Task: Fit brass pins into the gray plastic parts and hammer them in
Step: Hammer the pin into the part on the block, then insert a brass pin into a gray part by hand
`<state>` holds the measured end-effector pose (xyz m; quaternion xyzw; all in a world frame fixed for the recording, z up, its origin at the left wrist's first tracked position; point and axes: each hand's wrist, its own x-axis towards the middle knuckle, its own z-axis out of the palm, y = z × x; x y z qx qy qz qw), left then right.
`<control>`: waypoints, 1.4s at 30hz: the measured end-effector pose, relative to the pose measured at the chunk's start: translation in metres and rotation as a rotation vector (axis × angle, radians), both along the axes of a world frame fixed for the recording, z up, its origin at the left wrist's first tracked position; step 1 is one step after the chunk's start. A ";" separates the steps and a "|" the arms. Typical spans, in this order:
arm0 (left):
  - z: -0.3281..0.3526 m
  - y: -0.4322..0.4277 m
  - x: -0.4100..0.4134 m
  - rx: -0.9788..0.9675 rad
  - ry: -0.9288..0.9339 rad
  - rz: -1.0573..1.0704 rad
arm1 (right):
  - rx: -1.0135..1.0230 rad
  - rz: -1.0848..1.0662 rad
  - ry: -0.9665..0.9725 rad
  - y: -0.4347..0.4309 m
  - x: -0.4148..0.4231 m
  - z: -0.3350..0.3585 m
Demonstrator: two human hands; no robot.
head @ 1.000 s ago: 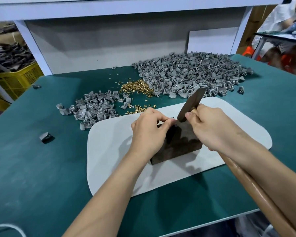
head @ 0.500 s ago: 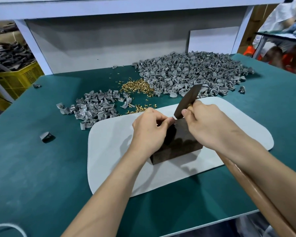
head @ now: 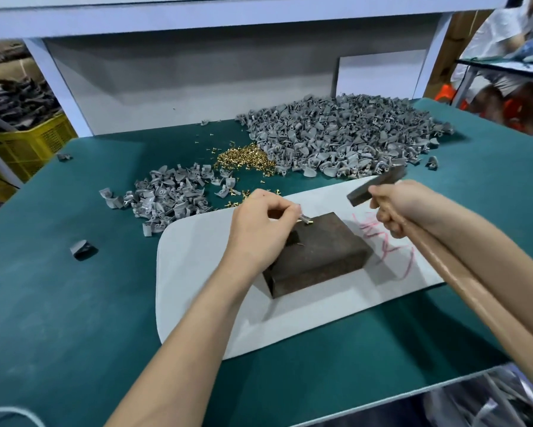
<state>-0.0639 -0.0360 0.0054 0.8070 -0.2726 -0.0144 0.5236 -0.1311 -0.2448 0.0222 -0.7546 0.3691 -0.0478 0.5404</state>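
Left grip [head: 260,231] is pinching the pinned gray plastic part [head: 304,217] on the metal block [head: 326,254]; right grip [head: 396,208], clutching the hammer [head: 376,187], should be striking squarely.

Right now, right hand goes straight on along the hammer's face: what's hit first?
The hammer in the right hand would probably meet the gray part with its brass pin, pinched by the left hand at the dark block's far corner. Depth is unclear; the left fingertips sit close to that line.

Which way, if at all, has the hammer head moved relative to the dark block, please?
Yes. The hammer head has swung rightward, clear of the dark block.
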 end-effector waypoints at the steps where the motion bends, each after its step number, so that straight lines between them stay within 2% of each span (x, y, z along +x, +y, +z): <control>1: 0.001 0.001 0.001 -0.061 0.024 0.013 | -0.001 -0.024 0.027 -0.005 0.001 -0.007; 2: 0.002 0.003 0.002 -0.118 0.050 0.030 | -0.073 -0.019 0.068 -0.009 0.002 -0.013; 3: 0.003 0.004 0.003 -0.159 0.069 0.050 | -0.230 0.010 0.152 -0.012 0.002 -0.016; 5: 0.003 0.004 0.005 -0.193 0.093 0.075 | -0.718 0.076 0.373 -0.015 0.000 -0.013; 6: 0.002 0.003 0.005 -0.200 0.108 0.073 | -0.894 0.066 0.408 -0.013 -0.001 -0.007; 8: -0.001 0.002 0.004 -0.222 0.141 0.059 | -1.003 0.074 0.278 -0.004 -0.001 0.007; 11: -0.002 0.002 0.004 -0.242 0.126 0.052 | -0.891 0.379 -0.147 0.023 0.005 0.022; 12: -0.002 0.002 0.003 -0.245 0.116 0.047 | -0.832 0.511 -0.212 0.035 0.007 0.025; 14: -0.002 0.001 0.003 -0.253 0.097 0.035 | -0.811 0.695 -0.209 0.050 0.013 0.022; 16: -0.003 0.001 0.002 -0.255 0.089 0.029 | -0.826 0.755 -0.187 0.055 0.020 0.016; 23: -0.007 -0.001 0.000 -0.198 0.011 0.012 | -0.811 0.778 -0.263 0.048 0.030 -0.002; 28: -0.011 -0.002 -0.001 -0.063 -0.221 -0.024 | -0.416 0.579 -0.555 0.049 0.030 -0.012; 30: -0.012 -0.004 -0.002 -0.059 -0.253 -0.037 | -0.330 0.546 -0.634 0.047 0.028 -0.014; 34: -0.012 -0.005 -0.004 -0.072 -0.258 -0.046 | -0.195 0.588 -0.677 0.044 0.022 -0.013; 42: -0.011 -0.005 -0.005 -0.111 -0.324 -0.002 | -0.149 0.569 -0.699 0.045 0.015 -0.010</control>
